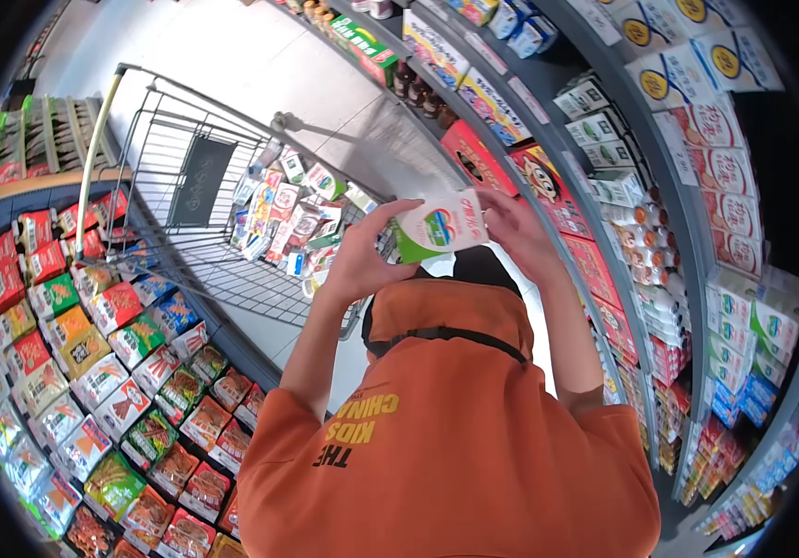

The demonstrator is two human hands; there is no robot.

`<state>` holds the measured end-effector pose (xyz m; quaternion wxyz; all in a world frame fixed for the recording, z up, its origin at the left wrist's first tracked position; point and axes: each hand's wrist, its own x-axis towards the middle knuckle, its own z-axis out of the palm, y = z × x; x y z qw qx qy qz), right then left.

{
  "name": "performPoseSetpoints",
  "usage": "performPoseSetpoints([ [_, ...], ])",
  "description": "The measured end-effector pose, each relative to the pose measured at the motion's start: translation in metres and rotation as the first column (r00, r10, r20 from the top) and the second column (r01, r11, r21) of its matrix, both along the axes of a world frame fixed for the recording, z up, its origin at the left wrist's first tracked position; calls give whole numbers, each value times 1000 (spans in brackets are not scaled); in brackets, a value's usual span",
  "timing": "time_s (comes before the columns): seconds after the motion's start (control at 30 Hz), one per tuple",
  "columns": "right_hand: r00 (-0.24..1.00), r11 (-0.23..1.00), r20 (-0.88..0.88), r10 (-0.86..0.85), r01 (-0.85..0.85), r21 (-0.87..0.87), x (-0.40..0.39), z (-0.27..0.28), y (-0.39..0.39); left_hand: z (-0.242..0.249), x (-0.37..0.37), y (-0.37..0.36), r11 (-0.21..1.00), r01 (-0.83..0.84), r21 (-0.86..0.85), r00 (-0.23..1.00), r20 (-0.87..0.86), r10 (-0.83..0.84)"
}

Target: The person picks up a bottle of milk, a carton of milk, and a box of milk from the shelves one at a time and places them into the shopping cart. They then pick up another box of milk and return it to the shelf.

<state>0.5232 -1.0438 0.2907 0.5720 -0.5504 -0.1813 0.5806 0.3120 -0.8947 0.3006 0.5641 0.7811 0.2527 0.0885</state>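
Observation:
A white and green carton (441, 226) with a rainbow-like logo is held in front of the orange shirt. My left hand (369, 249) grips its left side, thumb along the top edge and fingers around the lower edge. At the carton's upper right corner, my right hand (518, 234) has its fingers curled against the edge. Just beyond my left hand stands a wire shopping cart (153, 256), with a heap of mixed small cartons and packets (292, 216) inside it.
Shelves (548, 139) of boxed drinks and bottles curve along the right. On the left, a low display holds rows of colourful snack packets (97, 377). Behind it is a rack (41, 139) with dividers. Light floor tiles (241, 56) show beyond the cart.

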Motion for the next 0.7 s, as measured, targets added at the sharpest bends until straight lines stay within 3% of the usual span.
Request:
performPoseSetpoints([
  [0.07, 994, 996, 81, 76, -73, -47, 14, 6, -7, 0, 22, -7, 999, 31, 29, 998, 57, -32],
  [0.13, 995, 997, 90, 46, -40, -66, 21, 8, -13, -3, 37, -13, 998, 27, 52, 994, 106, -32],
  [0.33, 996, 994, 80, -36, 44, -101, 29, -4, -29, -8, 56, -21, 992, 91, 88, 988, 112, -101],
  [0.47, 995, 990, 89, -38, 49, -130, 27, -2, -33, -19, 63, -26, 958, 106, 268, 986, 94, -135],
  [0.7, 985, 991, 168, -30, 51, -124, 23, -9, -36, -22, 69, -38, 960, 94, 263, 992, 63, -114],
])
